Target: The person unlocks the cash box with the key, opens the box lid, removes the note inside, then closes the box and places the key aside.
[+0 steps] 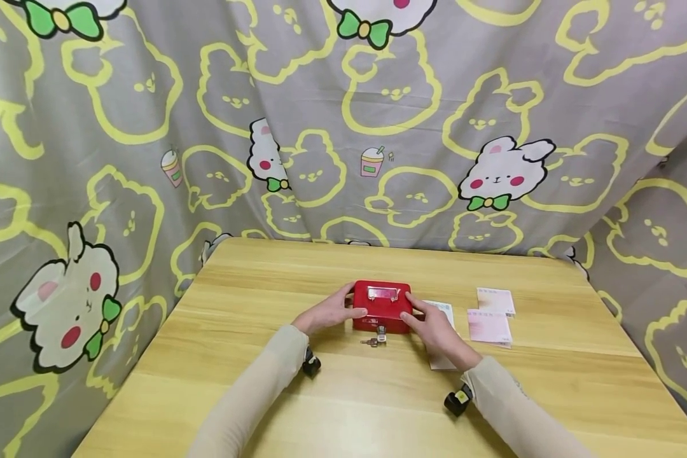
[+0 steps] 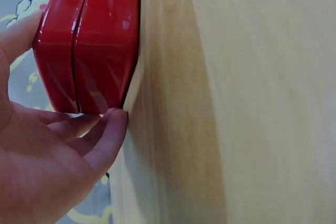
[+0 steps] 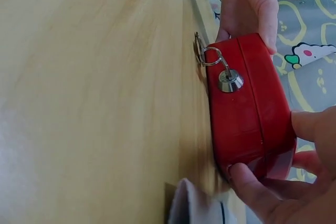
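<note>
A small red metal cash box sits on the table with its lid down and a carry handle folded flat on top. From its front sticks a silver lock with a key in it, and a ring with another key hangs there. My left hand grips the box's left end, thumb on the lid and fingers along the end wall. At the opposite end my right hand holds it between thumb and fingers. A thin seam between lid and base shows in both wrist views.
Partly under my right hand lies a pale stack of banknotes. Farther right are two pink stacks of banknotes, a near one and a far one. A patterned grey curtain hangs behind the wooden table.
</note>
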The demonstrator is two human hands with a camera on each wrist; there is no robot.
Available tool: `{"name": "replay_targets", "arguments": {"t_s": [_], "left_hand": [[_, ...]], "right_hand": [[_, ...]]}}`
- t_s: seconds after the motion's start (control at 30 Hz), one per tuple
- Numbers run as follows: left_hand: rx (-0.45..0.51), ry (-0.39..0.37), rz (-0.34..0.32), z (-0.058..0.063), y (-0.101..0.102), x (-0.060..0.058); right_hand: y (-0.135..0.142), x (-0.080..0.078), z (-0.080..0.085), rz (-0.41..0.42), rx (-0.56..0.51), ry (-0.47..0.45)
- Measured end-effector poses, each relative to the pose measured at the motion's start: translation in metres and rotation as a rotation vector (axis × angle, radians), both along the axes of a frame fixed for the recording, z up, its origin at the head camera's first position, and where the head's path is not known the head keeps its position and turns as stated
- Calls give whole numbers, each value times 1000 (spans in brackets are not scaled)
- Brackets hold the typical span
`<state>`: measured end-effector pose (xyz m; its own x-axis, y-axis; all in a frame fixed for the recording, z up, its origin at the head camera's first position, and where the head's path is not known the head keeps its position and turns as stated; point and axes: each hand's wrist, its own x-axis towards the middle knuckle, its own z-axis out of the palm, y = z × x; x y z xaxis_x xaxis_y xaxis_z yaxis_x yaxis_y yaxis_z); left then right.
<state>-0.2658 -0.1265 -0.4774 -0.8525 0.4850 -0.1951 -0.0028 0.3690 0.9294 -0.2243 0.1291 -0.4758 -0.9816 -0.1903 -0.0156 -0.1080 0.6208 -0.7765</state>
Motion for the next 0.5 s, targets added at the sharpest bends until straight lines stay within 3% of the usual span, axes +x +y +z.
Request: {"name": "replay_targets", "arguments": {"t_s": [0.4,0.5], "left_hand": [[-39,24,-12,4,-1,-2],[-37,24,-9,-1,0,-4]], "right_hand": [[-1,-3,6,-23,-43,-17],[2,-3,3,-8,-42,-44]]}}
